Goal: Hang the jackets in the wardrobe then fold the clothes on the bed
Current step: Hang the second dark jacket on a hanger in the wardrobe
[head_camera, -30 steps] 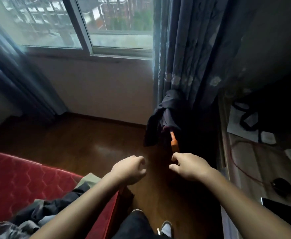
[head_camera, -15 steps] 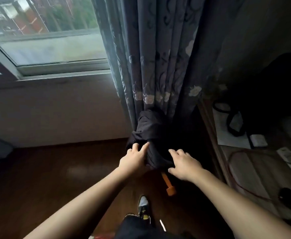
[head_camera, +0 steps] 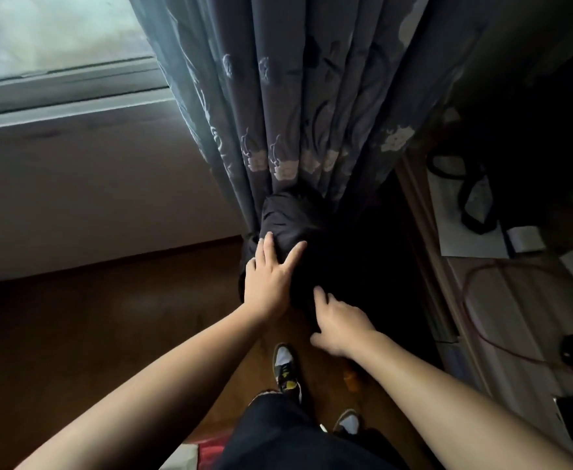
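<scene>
My left hand (head_camera: pixel 267 283) and right hand (head_camera: pixel 341 322) rested flat-fingered on the jacket (head_camera: pixel 292 218), gripping nothing; it seemed soft, light, slippery, best gathered by its bunched top.

jacket (head_camera: pixel 292 225) | blk, puffy fabric, bunched in a lump | found pressed agst lower curtain (head_camera: pixel 295 96) folds, off the floor (head_camera: pixel 109 317) | btm + right side lost in shadow | support not seen
</scene>
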